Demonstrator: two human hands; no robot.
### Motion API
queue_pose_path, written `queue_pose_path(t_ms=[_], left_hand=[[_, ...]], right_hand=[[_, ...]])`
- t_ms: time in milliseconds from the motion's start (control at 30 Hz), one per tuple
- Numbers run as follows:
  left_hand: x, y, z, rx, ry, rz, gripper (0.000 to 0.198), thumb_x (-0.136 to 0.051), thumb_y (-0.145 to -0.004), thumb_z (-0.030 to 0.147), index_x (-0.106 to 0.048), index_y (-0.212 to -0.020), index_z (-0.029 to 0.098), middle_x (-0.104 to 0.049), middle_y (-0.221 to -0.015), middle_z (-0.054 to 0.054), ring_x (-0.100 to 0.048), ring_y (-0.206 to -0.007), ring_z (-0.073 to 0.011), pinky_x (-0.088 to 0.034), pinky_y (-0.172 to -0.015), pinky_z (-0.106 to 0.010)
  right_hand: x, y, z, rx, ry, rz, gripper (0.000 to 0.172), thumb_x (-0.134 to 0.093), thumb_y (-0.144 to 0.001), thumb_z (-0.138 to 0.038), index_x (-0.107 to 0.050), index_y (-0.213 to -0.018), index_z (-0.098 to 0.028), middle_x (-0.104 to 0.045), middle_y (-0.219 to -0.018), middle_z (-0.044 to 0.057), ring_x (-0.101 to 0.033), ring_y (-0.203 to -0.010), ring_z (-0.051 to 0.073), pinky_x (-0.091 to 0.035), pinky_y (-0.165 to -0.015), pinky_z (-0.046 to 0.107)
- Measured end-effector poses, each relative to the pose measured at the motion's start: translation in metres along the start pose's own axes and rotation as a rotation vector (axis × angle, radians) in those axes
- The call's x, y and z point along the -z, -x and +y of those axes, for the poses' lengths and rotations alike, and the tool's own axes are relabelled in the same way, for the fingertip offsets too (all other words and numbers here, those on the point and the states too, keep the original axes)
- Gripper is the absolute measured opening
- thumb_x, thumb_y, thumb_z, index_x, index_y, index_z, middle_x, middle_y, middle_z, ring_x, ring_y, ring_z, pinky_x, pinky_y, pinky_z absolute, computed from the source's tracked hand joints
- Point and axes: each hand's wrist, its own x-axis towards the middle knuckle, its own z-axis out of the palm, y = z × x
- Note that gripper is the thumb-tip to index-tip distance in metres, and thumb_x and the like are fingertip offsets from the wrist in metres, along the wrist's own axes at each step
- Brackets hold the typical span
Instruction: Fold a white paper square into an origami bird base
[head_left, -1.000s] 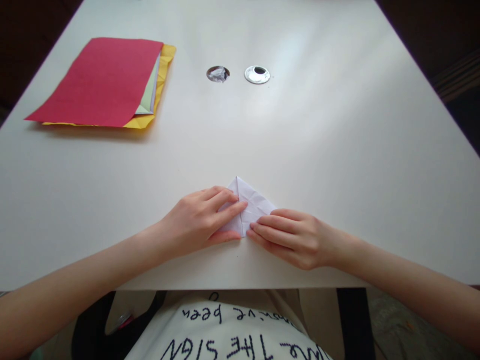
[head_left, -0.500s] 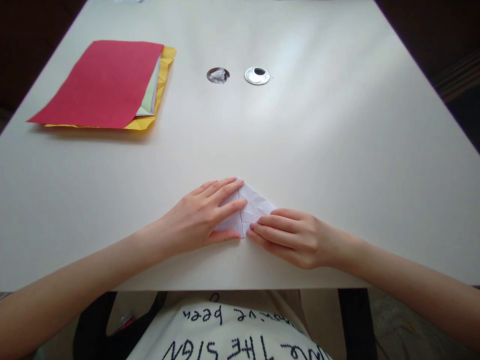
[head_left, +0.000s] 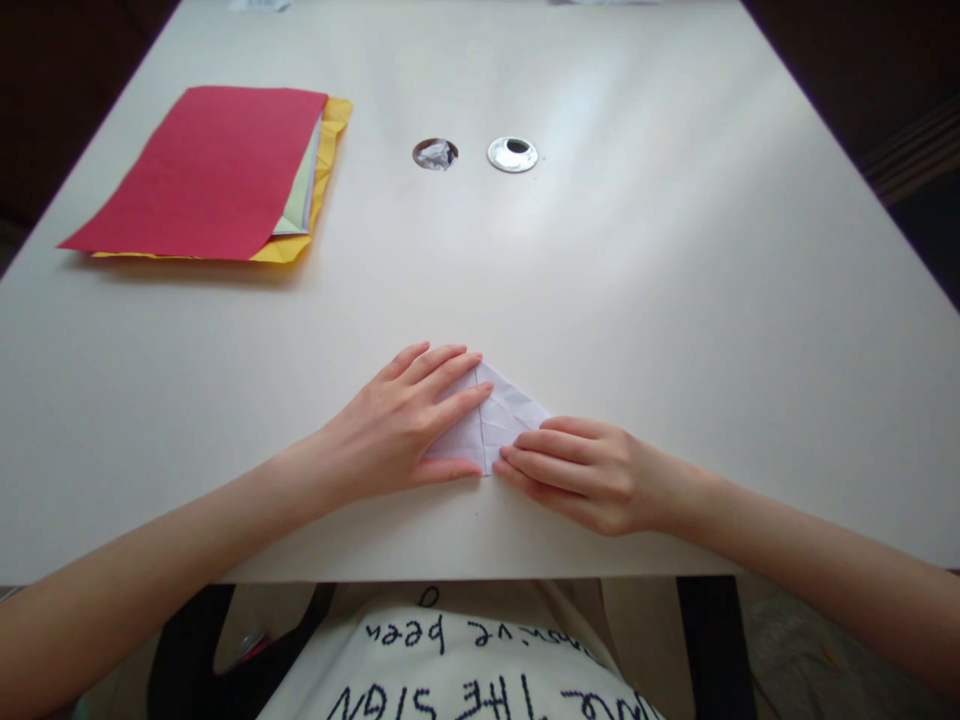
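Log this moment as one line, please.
left hand: spread over folded white paper | right hand: touching its right side | red sheet: over yellow paper, far left

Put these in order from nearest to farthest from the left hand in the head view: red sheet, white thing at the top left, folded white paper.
1. Folded white paper: partly under the left hand, touching it.
2. Red sheet: on the left, farther up the table.
3. White thing: at the picture's top edge, left of centre, partly cut off.
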Motion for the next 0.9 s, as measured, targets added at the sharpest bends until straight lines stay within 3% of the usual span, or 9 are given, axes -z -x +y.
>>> queue_pose_path(t_ms=[900], left_hand=[[-0.0026,0.0001,0.0015,-0.011,-0.041,0.048,0.056,-0.044,-0.086,0.054,-0.05,-0.124,0.014,-0.043,-0.136,-0.015,-0.041,-0.124,-0.027,-0.031,-0.103,-0.044]], right_hand=[[0.0038,-0.0006,-0.0012,0.019,0.013,-0.034,0.014,-0.046,-0.088,-0.006,-0.06,-0.091,-0.006,-0.063,-0.083,0.007,-0.058,-0.081,0.016,-0.053,-0.069,0.03]])
